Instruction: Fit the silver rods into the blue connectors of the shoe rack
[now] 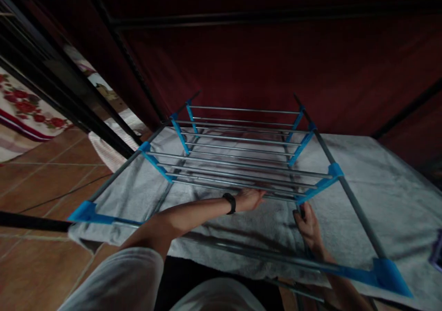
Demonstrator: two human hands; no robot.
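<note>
Head view: a metal rack (pixel 241 159) with blue plastic joints stands on a grey towel (pixel 373 186) spread over the tiled floor (pixel 44 173). The left hand (pixel 249 199), a black band on its wrist, grips the rack's nearest shelf rod. The right hand (pixel 307 225) is closed around an upright post just below that shelf's blue corner joint.

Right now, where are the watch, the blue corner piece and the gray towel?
Black wristband (pixel 229 203), head view: band on left wrist.
Blue corner connector (pixel 334 170), head view: middle of joint.
Gray towel (pixel 380 182), head view: bare part at right.
</note>
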